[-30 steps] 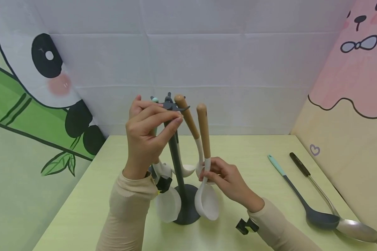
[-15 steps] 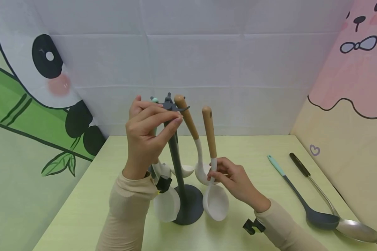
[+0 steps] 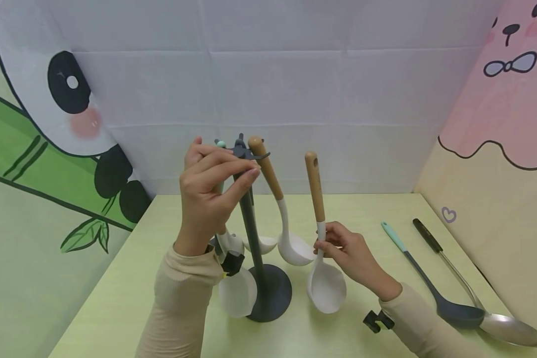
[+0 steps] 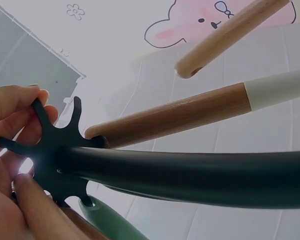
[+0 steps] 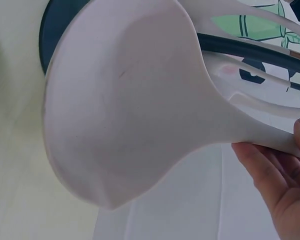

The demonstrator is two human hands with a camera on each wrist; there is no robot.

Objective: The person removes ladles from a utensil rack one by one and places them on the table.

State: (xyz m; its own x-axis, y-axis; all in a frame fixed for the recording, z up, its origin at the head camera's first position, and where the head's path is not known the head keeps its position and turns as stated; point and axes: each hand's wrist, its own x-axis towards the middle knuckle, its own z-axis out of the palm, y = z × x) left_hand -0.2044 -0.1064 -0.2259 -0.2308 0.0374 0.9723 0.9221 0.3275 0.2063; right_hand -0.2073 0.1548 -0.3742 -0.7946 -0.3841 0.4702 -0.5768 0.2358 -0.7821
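My left hand [image 3: 217,186] holds the top of a dark utensil stand [image 3: 252,223]. In the left wrist view, fingers and thumb curl about the hooks of its star-shaped head [image 4: 55,140]. Apart from the stand, on its right side, my right hand [image 3: 358,258] pinches a white ladle [image 3: 327,288] by the neck. The ladle is upright, its wooden handle pointing up and bowl low over the table. Its broad white bowl [image 5: 125,100] fills much of the right wrist view, where thumb and fingers grip the neck.
Another white ladle [image 3: 294,250] with a wooden handle hangs on the stand. Several more utensils hang there, including a white one [image 3: 238,293] partly behind the left forearm. On the table's right lie a dark ladle [image 3: 460,314] with a mint handle and a metal spoon [image 3: 512,329].
My right hand has moved to the right with the white ladle, away from the stand, and the ladle's handle now leans slightly left. My left hand has stayed on the stand's top.
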